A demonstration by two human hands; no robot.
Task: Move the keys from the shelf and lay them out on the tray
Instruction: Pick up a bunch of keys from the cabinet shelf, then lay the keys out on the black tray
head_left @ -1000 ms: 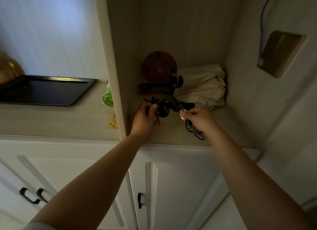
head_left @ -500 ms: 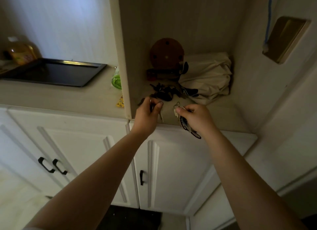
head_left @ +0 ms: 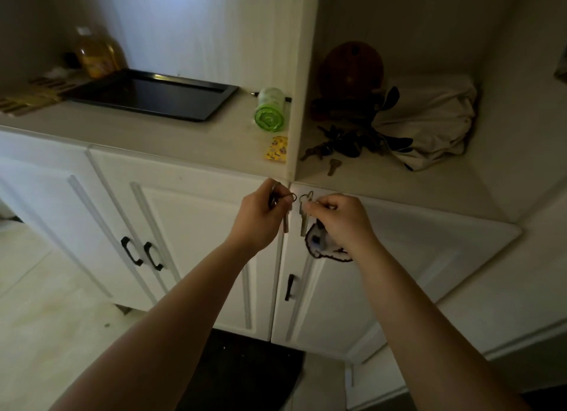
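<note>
My left hand (head_left: 260, 217) is shut on a ring of keys (head_left: 286, 219), one key hanging down from it. My right hand (head_left: 340, 222) grips a second bunch of keys (head_left: 304, 217) with a white, dark-edged fob (head_left: 319, 248) dangling below. Both hands are in front of the cabinet doors, just below the shelf's front edge. More keys (head_left: 340, 145) lie in a dark heap on the shelf (head_left: 429, 192), with a single key (head_left: 333, 166) in front of them. The black tray (head_left: 196, 111) sits on the counter to the upper left.
A green roll (head_left: 270, 111) and a yellow packet (head_left: 276, 148) lie on the counter beside the shelf's upright panel (head_left: 296, 88). A cloth bag (head_left: 429, 116) and a round brown object (head_left: 352, 67) fill the shelf's back. A bottle (head_left: 96, 53) stands behind the tray.
Both hands have pulled back out of the shelf and down in front of the cabinet doors, each carrying keys. The view has shifted left, bringing the tray closer to centre.
</note>
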